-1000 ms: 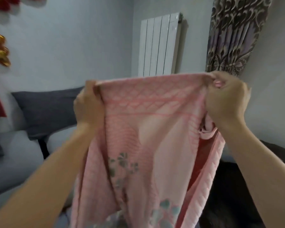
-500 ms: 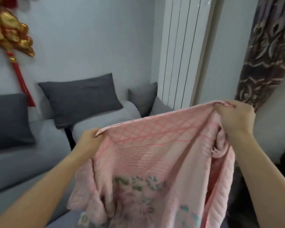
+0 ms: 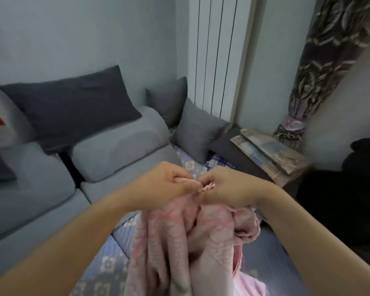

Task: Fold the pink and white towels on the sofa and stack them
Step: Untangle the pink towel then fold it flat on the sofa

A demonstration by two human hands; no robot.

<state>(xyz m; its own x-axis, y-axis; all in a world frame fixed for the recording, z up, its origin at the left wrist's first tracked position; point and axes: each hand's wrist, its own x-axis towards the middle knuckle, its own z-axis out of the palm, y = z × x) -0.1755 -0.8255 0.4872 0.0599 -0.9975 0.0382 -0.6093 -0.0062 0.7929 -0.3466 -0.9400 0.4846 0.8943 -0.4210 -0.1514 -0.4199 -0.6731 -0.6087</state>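
Left hand (image 3: 169,186) and right hand (image 3: 224,189) meet, each pinching a top corner of the pink towel (image 3: 179,242); towel hangs below, above the sofa (image 3: 41,199).

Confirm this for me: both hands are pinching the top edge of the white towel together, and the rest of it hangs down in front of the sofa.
Not quite: the towel is pink, not white. The head view shows the left hand and the right hand pinching the top edge of the pink towel together, and the rest of it hangs down in front of the sofa.
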